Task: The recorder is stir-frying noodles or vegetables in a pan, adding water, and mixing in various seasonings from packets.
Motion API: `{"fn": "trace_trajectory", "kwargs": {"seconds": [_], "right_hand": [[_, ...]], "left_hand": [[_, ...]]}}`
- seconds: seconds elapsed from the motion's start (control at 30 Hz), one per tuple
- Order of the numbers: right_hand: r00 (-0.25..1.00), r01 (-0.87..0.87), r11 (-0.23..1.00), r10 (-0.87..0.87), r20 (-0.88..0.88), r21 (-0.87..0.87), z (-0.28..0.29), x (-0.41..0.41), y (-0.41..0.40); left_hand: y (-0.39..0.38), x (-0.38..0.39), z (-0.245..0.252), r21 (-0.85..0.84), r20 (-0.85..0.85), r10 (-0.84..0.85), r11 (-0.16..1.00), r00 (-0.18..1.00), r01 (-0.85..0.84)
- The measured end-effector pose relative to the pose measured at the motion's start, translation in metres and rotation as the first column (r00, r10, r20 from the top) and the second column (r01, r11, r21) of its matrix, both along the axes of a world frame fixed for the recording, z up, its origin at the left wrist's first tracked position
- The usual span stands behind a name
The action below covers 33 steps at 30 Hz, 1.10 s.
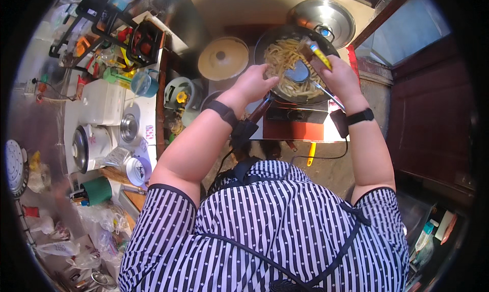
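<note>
A dark wok (263, 40) on the stove holds pale, noodle-like strips of food (284, 49). My right hand (339, 76) grips a small packet with a yellow and blue label (322, 58), tilted over the wok's right side. Below that packet a metal spatula (298, 72) rests in the food, its shaft running down beneath my right hand. My left hand (256, 82) is over the wok's left rim, thumb and fingers apart, with nothing seen between them. The wok's dark handle (261, 109) points down and left, close to my left wrist.
Left of the wok stands a round lidded pot (222, 59); a large steel lid (324, 19) leans behind. A pale bucket (187, 95) is farther left. The left counter holds a blue measuring jug (145, 84), a steel bowl (130, 127) and a white cooker (93, 147). A cable hangs below the stove.
</note>
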State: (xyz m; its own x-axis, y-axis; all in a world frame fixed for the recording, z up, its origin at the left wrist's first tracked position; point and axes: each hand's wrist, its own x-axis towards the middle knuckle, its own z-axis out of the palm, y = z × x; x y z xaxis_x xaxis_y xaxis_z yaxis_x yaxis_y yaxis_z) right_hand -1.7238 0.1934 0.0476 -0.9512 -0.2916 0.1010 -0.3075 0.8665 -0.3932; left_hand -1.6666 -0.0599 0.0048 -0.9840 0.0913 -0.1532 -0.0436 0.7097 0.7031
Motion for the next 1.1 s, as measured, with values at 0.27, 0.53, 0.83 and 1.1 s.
{"fn": "trace_trajectory", "kwargs": {"seconds": [0.27, 0.53, 0.83, 1.1], "right_hand": [[1.0, 0.011, 0.993, -0.012, -0.003, -0.12, -0.021, 0.009, 0.014], [0.944, 0.102, 0.913, 0.038, 0.329, -0.396, -0.004, 0.02, 0.034], [0.986, -0.129, 0.971, 0.147, 0.076, -0.203, 0.028, 0.018, 0.03], [0.98, -0.194, 0.98, 0.191, -0.047, -0.048, 0.046, 0.013, 0.031]], "left_hand": [[0.001, 0.004, -0.002, 0.086, 0.108, -0.014, 0.996, 0.994, 0.005], [0.02, -0.025, 0.021, 0.401, -0.005, 0.017, 0.916, 1.0, -0.014], [0.05, -0.057, 0.043, -0.233, -0.284, -0.136, 0.97, 0.949, 0.069], [0.058, -0.062, 0.064, -0.394, -0.445, -0.287, 0.913, 0.848, 0.103]]}}
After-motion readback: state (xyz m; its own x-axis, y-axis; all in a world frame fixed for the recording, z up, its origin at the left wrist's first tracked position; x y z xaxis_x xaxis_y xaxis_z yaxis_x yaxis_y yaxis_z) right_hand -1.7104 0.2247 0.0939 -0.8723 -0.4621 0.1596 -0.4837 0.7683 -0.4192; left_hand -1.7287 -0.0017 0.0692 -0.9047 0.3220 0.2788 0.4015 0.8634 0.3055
